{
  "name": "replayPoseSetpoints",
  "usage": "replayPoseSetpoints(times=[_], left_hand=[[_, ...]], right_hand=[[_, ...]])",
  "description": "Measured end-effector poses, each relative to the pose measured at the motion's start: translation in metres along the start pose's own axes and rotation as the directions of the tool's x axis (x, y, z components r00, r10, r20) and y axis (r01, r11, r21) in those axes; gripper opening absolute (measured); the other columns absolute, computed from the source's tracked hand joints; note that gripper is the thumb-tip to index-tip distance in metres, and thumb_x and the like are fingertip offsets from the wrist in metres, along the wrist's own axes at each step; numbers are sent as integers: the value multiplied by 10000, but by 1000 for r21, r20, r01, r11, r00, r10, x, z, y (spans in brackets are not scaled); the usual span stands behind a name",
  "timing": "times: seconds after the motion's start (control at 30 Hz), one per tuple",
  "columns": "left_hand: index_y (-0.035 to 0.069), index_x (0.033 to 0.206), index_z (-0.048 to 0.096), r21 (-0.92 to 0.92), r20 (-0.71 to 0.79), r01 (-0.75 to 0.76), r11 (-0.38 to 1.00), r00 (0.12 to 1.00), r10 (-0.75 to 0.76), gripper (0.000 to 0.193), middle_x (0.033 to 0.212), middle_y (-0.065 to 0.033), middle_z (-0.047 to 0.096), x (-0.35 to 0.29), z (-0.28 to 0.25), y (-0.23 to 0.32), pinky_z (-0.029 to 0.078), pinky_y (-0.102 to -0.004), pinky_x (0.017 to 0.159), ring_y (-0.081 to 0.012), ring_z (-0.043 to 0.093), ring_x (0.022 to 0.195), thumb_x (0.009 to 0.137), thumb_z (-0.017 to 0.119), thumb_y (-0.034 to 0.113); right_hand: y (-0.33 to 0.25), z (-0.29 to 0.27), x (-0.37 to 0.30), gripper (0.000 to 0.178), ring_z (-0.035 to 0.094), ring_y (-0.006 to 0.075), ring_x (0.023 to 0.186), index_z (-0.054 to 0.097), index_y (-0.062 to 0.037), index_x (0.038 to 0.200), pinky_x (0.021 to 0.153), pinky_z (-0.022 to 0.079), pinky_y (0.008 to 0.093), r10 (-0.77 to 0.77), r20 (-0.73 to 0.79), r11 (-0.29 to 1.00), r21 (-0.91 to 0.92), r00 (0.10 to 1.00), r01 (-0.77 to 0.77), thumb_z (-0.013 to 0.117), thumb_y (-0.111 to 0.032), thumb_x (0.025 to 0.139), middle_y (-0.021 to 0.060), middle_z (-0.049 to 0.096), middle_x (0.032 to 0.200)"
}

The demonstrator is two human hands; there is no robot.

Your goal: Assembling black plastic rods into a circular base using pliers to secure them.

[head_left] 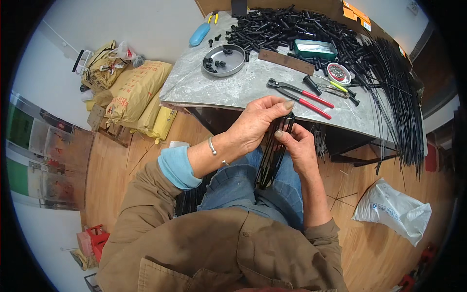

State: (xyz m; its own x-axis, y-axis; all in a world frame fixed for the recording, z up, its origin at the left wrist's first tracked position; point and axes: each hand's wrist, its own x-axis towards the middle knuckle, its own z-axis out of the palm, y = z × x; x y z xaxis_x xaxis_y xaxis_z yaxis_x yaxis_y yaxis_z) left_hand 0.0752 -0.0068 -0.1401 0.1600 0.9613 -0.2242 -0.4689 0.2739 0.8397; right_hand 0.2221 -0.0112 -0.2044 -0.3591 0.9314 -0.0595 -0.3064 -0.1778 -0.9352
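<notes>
A table [209,87] is set before the seated person. On it, a round tray [224,60] is placed left, pincers [297,96] near the front edge, a heap of short tubes [292,27] behind. Long rods [399,102] overhang the right edge. Sacks [134,92] are stacked on the floor to the left, a bag [393,210] to the right.

The light is bright and even, with soft shadows only. The grey table [204,85] gives a weak glare. Straight edges bend near the black rim; the centre is sharp.
</notes>
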Motion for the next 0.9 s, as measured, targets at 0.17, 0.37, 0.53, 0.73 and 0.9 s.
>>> replayPoseSetpoints(times=[0.17, 0.37, 0.53, 0.73, 0.9], left_hand=[[48, 975, 647, 255, 80, -73, 964, 995, 54, 203, 865, 10, 632, 0, -3, 7, 473, -226, 717, -71, 568, 766, 862, 698, 210], [34, 1088, 630, 388, 227, -239, 890, 961, 158, 279, 956, 8, 634, -4, -2, 6, 466, -221, 780, -65, 570, 849, 854, 697, 170], [46, 1100, 627, 346, 254, -232, 909, 956, 147, 285, 962, 23, 626, -6, -8, 6, 461, -220, 796, -58, 558, 869, 852, 700, 165], [60, 1092, 637, 330, 250, -227, 916, 957, 147, 287, 923, 34, 621, -8, -9, 6, 433, -184, 677, -31, 525, 786, 845, 713, 185], [60, 1096, 646, 278, 152, -270, 922, 960, 235, 295, 880, 44, 617, -15, -7, -5, 410, -177, 627, -29, 494, 713, 833, 726, 166]], right_hand=[[1, -1, -1, 129, 548, 60, 626, 620, -35, 845, 583, 440, 211, -4, -33, 1000, 12, 999, 5, 709, -127, 835, -6, 615, 707], [-4, -3, -4, 120, 545, 68, 630, 615, -36, 854, 585, 431, 210, -30, -51, 997, 74, 998, 34, 696, -125, 847, -2, 616, 726], [-17, -12, -9, 129, 555, 67, 658, 638, -34, 876, 603, 423, 212, 73, 11, 976, 206, 997, -74, 678, -157, 871, -9, 627, 745], [-9, -6, -15, 214, 558, 60, 702, 626, -11, 904, 630, 459, 212, -199, -104, 945, -284, 974, 163, 612, -223, 930, -5, 621, 777], [-12, 13, -20, 203, 460, 79, 593, 596, 17, 828, 540, 405, 258, -365, -180, 856, -450, 913, 254, 634, -171, 894, 36, 540, 628]])
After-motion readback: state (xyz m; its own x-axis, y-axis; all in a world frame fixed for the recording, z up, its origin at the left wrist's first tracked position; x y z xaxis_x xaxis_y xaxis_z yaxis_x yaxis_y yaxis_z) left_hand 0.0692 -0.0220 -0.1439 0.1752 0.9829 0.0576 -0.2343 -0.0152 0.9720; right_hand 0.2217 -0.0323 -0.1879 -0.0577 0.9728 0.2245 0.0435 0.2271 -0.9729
